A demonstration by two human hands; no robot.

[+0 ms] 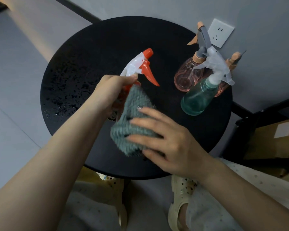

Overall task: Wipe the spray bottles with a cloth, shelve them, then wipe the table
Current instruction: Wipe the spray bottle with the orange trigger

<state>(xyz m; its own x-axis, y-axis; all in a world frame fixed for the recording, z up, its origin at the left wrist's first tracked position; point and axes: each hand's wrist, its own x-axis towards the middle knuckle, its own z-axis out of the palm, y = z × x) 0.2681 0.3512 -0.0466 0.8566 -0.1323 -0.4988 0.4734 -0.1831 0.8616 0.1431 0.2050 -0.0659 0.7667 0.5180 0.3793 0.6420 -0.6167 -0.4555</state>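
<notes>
My left hand grips the neck of a spray bottle with an orange and white trigger head, held above the round black table. My right hand holds a grey-green fluffy cloth wrapped around that bottle's body, which is mostly hidden. On the table's right side stand a teal bottle with a clear trigger and a pink bottle with a grey and peach trigger. A second pink bottle stands partly hidden behind them.
Water droplets cover the table's left part. A white wall socket sits on the grey wall behind the bottles. A dark shelf frame with a cardboard box stands at the right. My feet in beige clogs are under the table.
</notes>
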